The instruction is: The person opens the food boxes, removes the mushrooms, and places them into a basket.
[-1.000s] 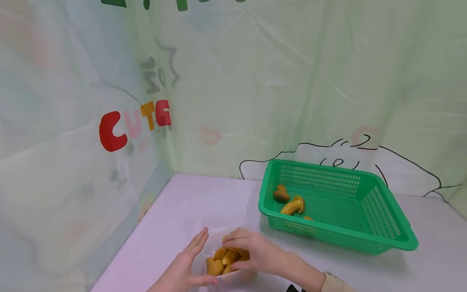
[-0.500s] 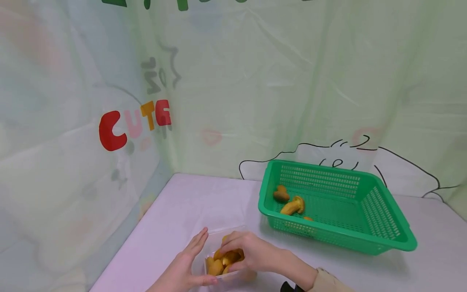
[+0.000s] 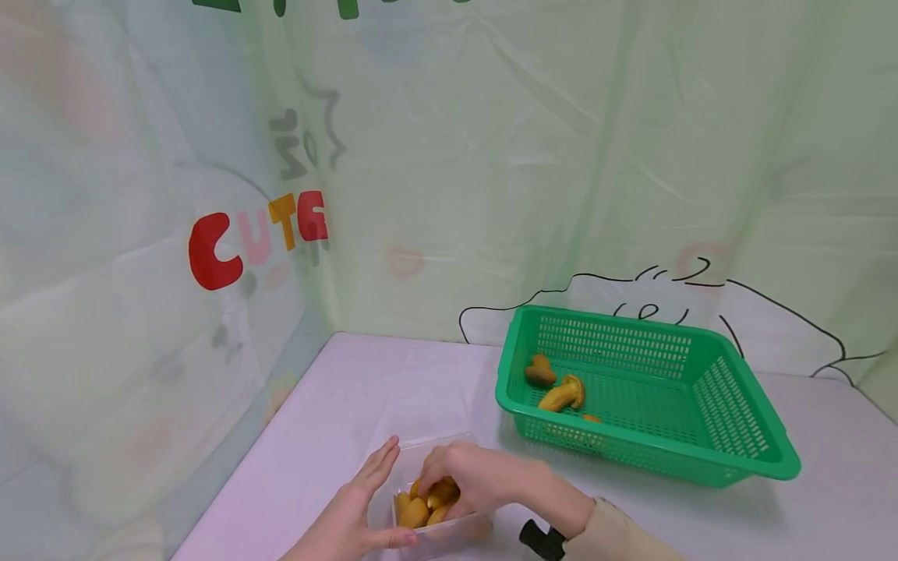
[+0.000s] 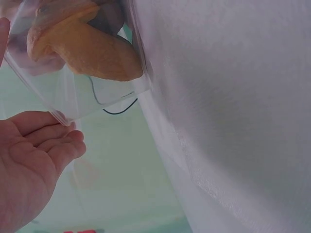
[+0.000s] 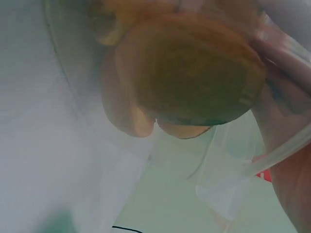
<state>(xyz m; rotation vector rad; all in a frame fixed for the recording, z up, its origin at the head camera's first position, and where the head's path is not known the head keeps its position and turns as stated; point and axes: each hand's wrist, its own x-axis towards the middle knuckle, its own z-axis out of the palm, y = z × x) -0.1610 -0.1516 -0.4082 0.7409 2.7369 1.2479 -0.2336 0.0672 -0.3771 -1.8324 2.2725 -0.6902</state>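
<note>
Brownish-yellow mushrooms (image 3: 412, 514) fill the bottom of a clear plastic box (image 3: 438, 533) near the table's front edge. My left hand (image 3: 349, 513) spans the box's left side, fingers straight, thumb along the near rim. In the left wrist view, its fingertips touch a box corner, and a thick-stemmed mushroom (image 4: 97, 51) shows through the wall. My right hand (image 3: 484, 477) reaches into the box with fingers curled round a mushroom (image 3: 443, 492) among the others; the palm hides part of the pile. A large round mushroom cap (image 5: 189, 73) fills the right wrist view.
A green perforated basket (image 3: 666, 448) stands at the right, behind the right forearm. Several mushrooms (image 3: 561, 394) lie at its left end. The pale table (image 3: 393, 382) meets printed curtains (image 3: 449, 171) at the back and left. A black wrist strap piece (image 3: 542, 539) hangs below the right sleeve.
My right hand has shifted slightly left and deeper into the box, over the mushrooms. My left hand and the basket have stayed in place.
</note>
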